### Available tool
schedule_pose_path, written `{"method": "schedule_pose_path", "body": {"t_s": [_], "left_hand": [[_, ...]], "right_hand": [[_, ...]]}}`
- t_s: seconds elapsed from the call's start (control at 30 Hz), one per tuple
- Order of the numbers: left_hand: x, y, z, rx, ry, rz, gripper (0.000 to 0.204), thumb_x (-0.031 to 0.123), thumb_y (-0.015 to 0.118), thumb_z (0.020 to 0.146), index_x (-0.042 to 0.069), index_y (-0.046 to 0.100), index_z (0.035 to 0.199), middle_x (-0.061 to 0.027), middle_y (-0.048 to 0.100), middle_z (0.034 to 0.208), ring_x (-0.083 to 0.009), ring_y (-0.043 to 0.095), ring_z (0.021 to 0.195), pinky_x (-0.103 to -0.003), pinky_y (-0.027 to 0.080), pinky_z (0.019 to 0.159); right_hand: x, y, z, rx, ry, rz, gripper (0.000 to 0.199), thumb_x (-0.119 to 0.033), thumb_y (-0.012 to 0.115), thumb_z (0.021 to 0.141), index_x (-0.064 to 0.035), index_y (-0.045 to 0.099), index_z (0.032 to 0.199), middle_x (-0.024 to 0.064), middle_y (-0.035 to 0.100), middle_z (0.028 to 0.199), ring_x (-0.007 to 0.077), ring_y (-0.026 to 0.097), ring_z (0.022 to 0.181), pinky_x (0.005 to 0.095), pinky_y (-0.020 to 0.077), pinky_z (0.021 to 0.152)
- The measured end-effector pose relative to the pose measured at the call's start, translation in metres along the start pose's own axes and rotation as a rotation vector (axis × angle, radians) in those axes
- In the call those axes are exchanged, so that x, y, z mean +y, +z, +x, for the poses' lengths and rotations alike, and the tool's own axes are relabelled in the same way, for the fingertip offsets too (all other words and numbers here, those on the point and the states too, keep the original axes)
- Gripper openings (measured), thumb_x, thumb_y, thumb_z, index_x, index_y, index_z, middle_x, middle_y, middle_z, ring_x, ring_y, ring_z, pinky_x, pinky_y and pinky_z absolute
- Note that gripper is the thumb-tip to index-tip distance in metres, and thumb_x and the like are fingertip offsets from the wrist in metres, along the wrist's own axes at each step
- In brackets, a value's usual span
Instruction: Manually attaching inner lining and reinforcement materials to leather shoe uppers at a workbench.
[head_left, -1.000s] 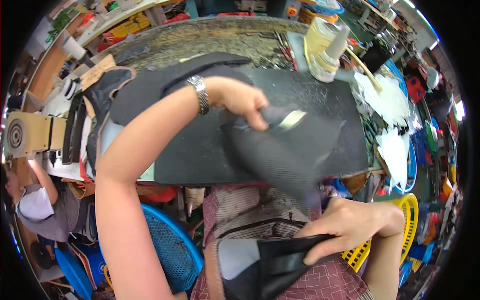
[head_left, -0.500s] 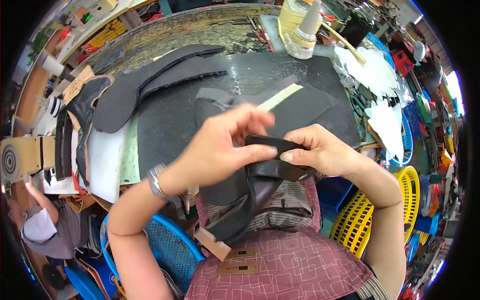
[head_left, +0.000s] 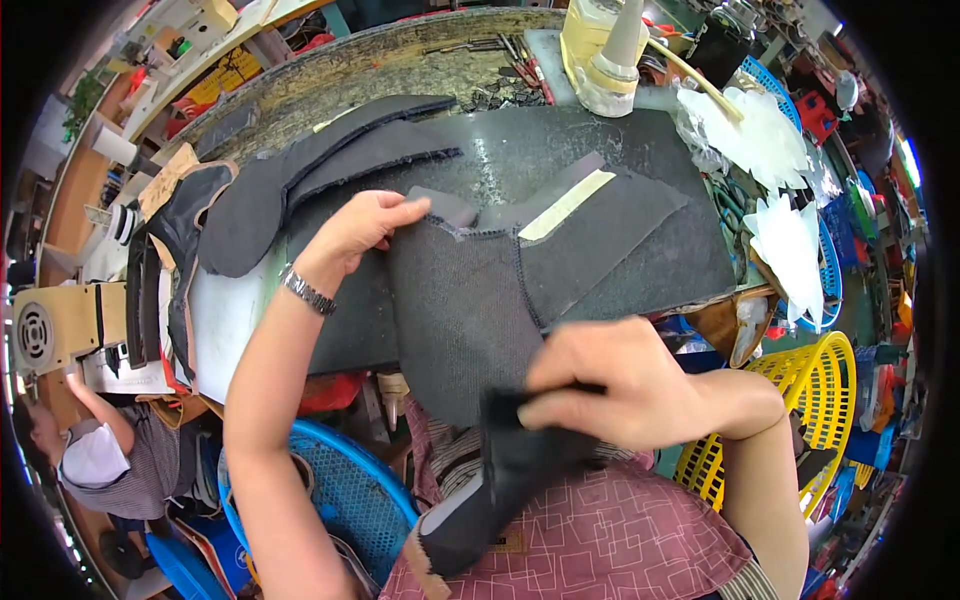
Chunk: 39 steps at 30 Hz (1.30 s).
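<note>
A dark grey fabric piece [head_left: 455, 290] with stitched seams hangs over the near edge of the black work mat [head_left: 340, 335]. A pale yellow strip [head_left: 566, 206] lies along one of its seams. My left hand [head_left: 365, 232] is closed at the piece's far left corner; some of its fingers are hidden behind the fabric. In front of my lap, my right hand [head_left: 625, 385], smeared by motion, pinches a folded black leather piece [head_left: 540, 440]. The leather's lower end shows a tan edge [head_left: 425, 565].
Several dark cut pieces [head_left: 240, 225] are stacked at the left. Pens [head_left: 522, 65] and a white-tipped glue bottle [head_left: 612, 75] stand at the back. Blue [head_left: 350, 500] and yellow [head_left: 825, 380] baskets flank my lap. Another person [head_left: 120, 455] sits at far left.
My hands have come apart. The left hand has let go of the black leather and moved left to the grey fabric's corner; the right has drawn the leather down toward my lap.
</note>
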<state>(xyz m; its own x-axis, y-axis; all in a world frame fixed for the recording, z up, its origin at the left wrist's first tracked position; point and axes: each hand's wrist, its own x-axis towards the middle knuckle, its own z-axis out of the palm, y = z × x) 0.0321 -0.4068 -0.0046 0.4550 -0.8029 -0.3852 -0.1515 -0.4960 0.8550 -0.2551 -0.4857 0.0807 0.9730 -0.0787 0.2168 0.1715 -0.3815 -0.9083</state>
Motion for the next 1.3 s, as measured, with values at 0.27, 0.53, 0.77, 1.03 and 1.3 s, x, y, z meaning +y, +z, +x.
{"method": "schedule_pose_path", "body": {"t_s": [0.27, 0.53, 0.77, 1.03, 1.3], "left_hand": [[0.021, 0.003, -0.027, 0.205, 0.346, 0.351, 0.013, 0.011, 0.061, 0.079, -0.002, 0.061, 0.079, -0.0033, 0.061, 0.068, -0.0135, 0.06, 0.066, -0.028, 0.047, 0.061], [0.02, 0.023, -0.047, 0.206, 0.206, -0.382, 0.012, 0.015, 0.057, 0.087, 0.004, 0.061, 0.085, 0.0016, 0.058, 0.078, -0.0046, 0.053, 0.07, -0.023, 0.05, 0.064], [0.052, 0.046, -0.083, 0.35, 0.53, 0.286, 0.019, 0.018, 0.06, 0.085, -0.001, 0.064, 0.085, -0.0102, 0.059, 0.063, -0.0049, 0.051, 0.057, -0.024, 0.043, 0.054], [0.061, 0.052, -0.117, -0.209, 0.042, -0.566, 0.058, 0.051, 0.034, 0.092, 0.0, 0.062, 0.097, -0.0037, 0.064, 0.088, -0.0079, 0.058, 0.077, -0.022, 0.047, 0.07], [0.055, 0.05, -0.125, -0.296, 0.049, -0.76, 0.081, 0.064, 0.018, 0.087, -0.004, 0.057, 0.108, -0.0114, 0.063, 0.1, -0.0169, 0.061, 0.091, -0.027, 0.048, 0.08]], "right_hand": [[0.124, 0.004, 0.021, 0.161, 0.431, 0.05, 0.019, -0.012, 0.062, 0.081, 0.0031, 0.061, 0.092, 0.0165, 0.056, 0.119, 0.0157, 0.054, 0.102, 0.0292, 0.042, 0.086], [0.066, 0.007, 0.006, 0.11, 0.22, -0.051, 0.018, -0.015, 0.064, 0.076, -0.0006, 0.062, 0.087, 0.0142, 0.062, 0.084, 0.0269, 0.062, 0.078, 0.0316, 0.048, 0.068], [-0.021, -0.007, 0.005, -0.029, -0.108, 0.054, 0.014, -0.012, 0.067, 0.076, -0.0039, 0.06, 0.086, 0.0096, 0.061, 0.074, 0.0271, 0.061, 0.065, 0.0323, 0.0499, 0.057], [0.019, -0.005, 0.03, 0.144, 0.289, 0.165, 0.017, -0.013, 0.065, 0.079, 0.002, 0.063, 0.087, 0.0101, 0.064, 0.072, 0.0096, 0.057, 0.064, 0.0263, 0.0454, 0.059], [0.023, 0.0, 0.031, 0.124, 0.213, 0.173, 0.017, -0.012, 0.064, 0.078, 0.001, 0.063, 0.088, 0.0106, 0.064, 0.072, 0.0107, 0.059, 0.067, 0.0263, 0.0461, 0.061]]}}
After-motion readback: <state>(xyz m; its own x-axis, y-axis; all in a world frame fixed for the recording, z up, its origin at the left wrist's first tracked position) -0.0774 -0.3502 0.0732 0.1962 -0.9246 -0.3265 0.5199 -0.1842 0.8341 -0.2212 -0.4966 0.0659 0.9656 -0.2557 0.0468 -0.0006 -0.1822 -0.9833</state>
